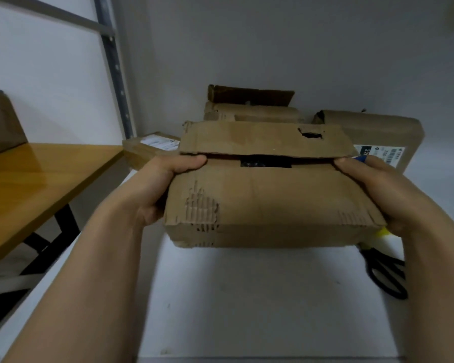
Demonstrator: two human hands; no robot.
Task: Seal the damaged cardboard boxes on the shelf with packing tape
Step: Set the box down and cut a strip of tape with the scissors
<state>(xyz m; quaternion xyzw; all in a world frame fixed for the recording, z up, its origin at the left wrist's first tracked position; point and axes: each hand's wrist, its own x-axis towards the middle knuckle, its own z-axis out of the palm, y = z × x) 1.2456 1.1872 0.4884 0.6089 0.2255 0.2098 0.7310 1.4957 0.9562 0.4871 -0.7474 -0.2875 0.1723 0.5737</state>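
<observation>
A torn brown cardboard box (270,203) is held above the white shelf (260,297), its top flaps slightly apart with a dark gap between them. My left hand (157,187) grips its left end, thumb on the near flap. My right hand (383,195) grips its right end, thumb on top. The near flap has ripped patches showing the corrugation, and the far flap has a ragged hole. A yellow and white object (385,239), possibly a tape dispenser, peeks out under the box's right corner; most of it is hidden.
Black scissors (388,273) lie on the shelf at the right. Behind stand an open-flapped box (249,108), a labelled box (378,137) at right and a flat labelled box (150,148) at left. A wooden table (37,179) and a metal shelf post (116,69) are left.
</observation>
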